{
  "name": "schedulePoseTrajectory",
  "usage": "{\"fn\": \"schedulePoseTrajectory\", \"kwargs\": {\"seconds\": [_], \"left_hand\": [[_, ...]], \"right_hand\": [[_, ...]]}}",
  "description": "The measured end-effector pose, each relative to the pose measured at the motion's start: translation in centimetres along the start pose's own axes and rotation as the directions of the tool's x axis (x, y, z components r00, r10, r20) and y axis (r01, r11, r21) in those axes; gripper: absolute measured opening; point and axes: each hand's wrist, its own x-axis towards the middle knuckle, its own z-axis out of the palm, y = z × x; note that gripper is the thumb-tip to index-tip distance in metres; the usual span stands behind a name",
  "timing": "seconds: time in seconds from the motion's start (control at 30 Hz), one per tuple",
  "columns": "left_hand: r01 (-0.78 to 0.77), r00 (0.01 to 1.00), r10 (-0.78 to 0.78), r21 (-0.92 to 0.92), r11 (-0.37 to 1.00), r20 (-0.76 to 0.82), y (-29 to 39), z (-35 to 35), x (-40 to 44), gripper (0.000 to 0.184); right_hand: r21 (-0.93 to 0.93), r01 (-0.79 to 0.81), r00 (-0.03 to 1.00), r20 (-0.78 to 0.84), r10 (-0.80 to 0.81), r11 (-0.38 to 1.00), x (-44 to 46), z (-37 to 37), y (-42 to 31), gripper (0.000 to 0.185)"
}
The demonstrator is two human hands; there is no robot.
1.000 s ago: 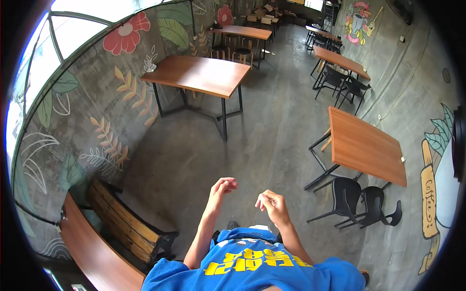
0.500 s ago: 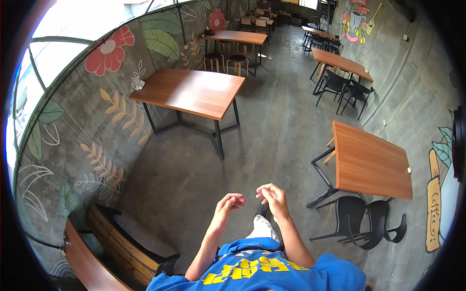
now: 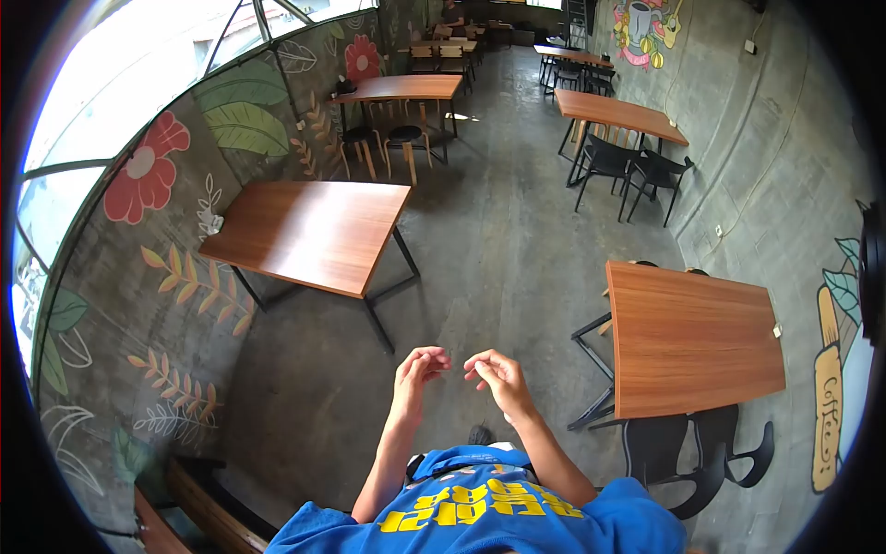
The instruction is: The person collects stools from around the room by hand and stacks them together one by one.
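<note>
The left hand (image 3: 417, 371) is held in front of the body, its fingers loosely curled, partly spread and grasping nothing. The right hand (image 3: 498, 377) is half closed, fingers bent inward towards the left one, likewise without a hold on anything. The fingertips of the two hands face each other across a narrow gap, raised above the grey concrete floor (image 3: 489, 240). The nearest furniture to the left hand is a wood-topped table (image 3: 305, 231), lying ahead and to its left; one black leg (image 3: 380, 323) reaches the floor just beyond that hand in the view, apart from it. A small white item (image 3: 214, 224) shows at that table's far left corner (too small to identify). To the right of the right hand, and well apart from it, is a second wood-topped table (image 3: 692, 337), with black chairs (image 3: 655, 448) at its near edge. At lower left, a wooden bench (image 3: 208, 512) is partly in view. The wearer's blue T-shirt (image 3: 480, 517) bears yellow lettering; a dark shoe (image 3: 480, 435) shows beyond its hem, between the forearms.
</note>
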Motion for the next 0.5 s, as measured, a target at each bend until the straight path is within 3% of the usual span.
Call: {"fn": "schedulePoseTrajectory", "kwargs": {"seconds": [0.17, 0.3, 0.5], "left_hand": [[0.029, 0.997, -0.028, -0.019, 0.999, 0.068, -0.2, 4.3, 6.5, 0.026], [0.093, 0.987, -0.094, 0.014, 0.996, 0.134, -1.8, 5.7, 10.8, 0.027], [0.191, 0.973, -0.187, -0.018, 0.981, 0.138, -2.6, 7.8, 18.1, 0.015]], "right_hand": [[-0.003, -0.012, 0.995, -0.104, 0.011, 1.0, 3.5, -4.9, -1.7, 0.019], [0.106, -0.028, 0.977, -0.206, 0.05, 0.994, 6.3, -8.0, -0.9, 0.018], [0.17, -0.07, 0.95, -0.288, 0.118, 0.983, 12.0, -11.6, 0.3, 0.018]]}}
